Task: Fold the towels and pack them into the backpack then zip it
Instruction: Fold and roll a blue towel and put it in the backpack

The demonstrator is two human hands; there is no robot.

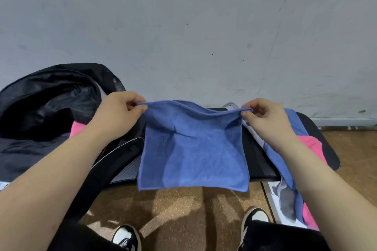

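A blue towel (pixel 193 149) hangs doubled over in the air in front of me, its two layers meeting along the top edge. My left hand (pixel 120 114) pinches its top left corner and my right hand (pixel 263 116) pinches its top right corner. The black backpack (pixel 49 104) lies open at the left, with a pink towel (pixel 78 128) showing inside it behind my left wrist. More towels, blue (pixel 293 118) and pink (pixel 312 146), lie in a pile at the right under my right forearm.
A black low bench or seat (pixel 261 161) stretches under the towels, up against a scuffed grey wall (pixel 183 26). Below is a brown cork-like floor (pixel 179 210) with my two black-and-white shoes (pixel 126 236). A white board (pixel 273 199) lies at the right.
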